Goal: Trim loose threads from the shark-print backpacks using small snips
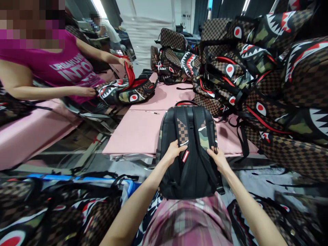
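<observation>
Head view: we grasp a black backpack (191, 174) with left hand (173, 153) and right hand (217, 157), the fingers pinching its strapped side (a red tag (185, 156) sits just beside our left thumb). Beyond those fingers spreads a pink table (135, 133); past the right ones, checkered bags (271, 118) pile up.

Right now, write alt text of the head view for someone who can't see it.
The person's left hand and right hand hold a backpack, its black back toward the viewer, at the near edge of a pink table. Shark-mouth bags are piled at the right; at the left, a co-worker handles another bag.
</observation>
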### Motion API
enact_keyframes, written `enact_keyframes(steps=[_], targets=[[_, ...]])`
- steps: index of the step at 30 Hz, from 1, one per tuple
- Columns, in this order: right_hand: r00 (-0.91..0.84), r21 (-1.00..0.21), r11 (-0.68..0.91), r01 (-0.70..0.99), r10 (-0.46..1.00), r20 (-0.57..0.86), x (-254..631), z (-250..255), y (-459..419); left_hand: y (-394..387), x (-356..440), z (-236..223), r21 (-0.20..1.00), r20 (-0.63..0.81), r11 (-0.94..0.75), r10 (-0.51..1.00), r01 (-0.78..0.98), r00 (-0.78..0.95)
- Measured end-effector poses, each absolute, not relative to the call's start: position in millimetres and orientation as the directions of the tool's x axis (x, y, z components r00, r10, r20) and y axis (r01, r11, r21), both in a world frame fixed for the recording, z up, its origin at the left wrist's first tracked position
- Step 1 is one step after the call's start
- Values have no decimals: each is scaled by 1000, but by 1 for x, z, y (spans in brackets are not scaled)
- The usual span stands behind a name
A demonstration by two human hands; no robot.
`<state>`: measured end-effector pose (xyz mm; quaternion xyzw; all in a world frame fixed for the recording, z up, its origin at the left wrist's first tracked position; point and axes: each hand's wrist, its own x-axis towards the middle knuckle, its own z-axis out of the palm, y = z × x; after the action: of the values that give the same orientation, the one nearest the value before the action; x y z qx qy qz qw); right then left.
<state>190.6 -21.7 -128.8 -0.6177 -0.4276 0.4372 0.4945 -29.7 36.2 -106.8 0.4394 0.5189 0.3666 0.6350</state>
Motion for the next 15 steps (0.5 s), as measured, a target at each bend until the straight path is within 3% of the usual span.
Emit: enact_keyframes(steps=[9,15], targets=[[284,-975,-197,100,945,-162,203,-158,-66,44,-26,-98,951,-308,297,938,87,161],[278,-975,-222,7,937,-211,209,-156,-60,49,-40,-67,983,-135,110,976,148,170]])
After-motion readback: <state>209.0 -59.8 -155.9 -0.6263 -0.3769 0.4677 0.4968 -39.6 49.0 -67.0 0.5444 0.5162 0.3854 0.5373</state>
